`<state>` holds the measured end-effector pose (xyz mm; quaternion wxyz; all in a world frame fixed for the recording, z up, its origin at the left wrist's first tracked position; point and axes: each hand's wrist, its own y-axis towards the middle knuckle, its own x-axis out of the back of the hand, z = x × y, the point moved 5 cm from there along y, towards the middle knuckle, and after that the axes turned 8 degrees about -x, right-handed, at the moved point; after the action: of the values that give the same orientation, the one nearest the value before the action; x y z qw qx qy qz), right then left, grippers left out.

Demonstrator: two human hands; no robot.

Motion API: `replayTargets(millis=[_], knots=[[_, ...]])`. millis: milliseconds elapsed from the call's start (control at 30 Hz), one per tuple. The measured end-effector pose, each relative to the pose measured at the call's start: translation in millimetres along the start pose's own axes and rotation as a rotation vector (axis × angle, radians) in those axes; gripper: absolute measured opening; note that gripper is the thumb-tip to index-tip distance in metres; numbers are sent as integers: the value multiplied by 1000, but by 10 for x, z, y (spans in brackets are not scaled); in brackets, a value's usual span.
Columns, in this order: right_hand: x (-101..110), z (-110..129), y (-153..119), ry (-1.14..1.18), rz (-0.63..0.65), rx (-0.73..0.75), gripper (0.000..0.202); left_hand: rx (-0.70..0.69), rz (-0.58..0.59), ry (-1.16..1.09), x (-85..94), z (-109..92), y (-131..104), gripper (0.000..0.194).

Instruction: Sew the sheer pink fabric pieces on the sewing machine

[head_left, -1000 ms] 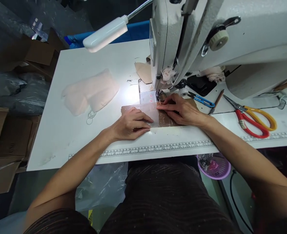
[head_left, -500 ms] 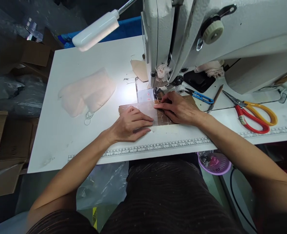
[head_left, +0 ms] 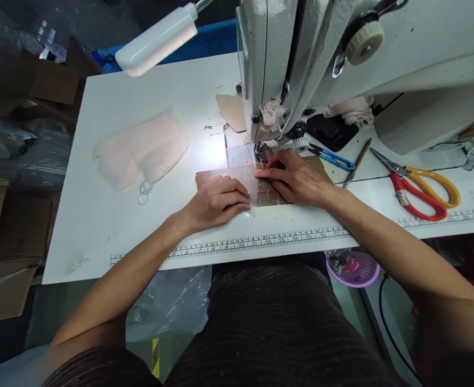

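Now the long brown strip (head_left: pixel 267 198) runs left to right in front of the sewing foot (head_left: pixel 257 152), right hand (head_left: pixel 299 180) on it nearer the foot than left hand (head_left: pixel 218 202), fingers bent, pinching hard to tell.

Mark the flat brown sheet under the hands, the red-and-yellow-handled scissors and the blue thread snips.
Flat brown sheet (head_left: pixel 268 197), head view: its bare lower part.
Red-and-yellow-handled scissors (head_left: pixel 401 171), head view: the pivot.
Blue thread snips (head_left: pixel 334 158), head view: the handle.
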<state>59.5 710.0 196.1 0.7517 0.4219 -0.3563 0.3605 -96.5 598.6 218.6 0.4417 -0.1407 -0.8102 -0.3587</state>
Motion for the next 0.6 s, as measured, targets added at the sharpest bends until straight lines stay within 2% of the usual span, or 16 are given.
replayTargets(millis=[267, 600], knots=[[-3, -23, -6, 27, 19, -23, 34, -27, -130, 79, 59, -40, 19, 8], [-3, -16, -1, 45, 19, -17, 34, -106, -56, 129, -38, -48, -9, 8]])
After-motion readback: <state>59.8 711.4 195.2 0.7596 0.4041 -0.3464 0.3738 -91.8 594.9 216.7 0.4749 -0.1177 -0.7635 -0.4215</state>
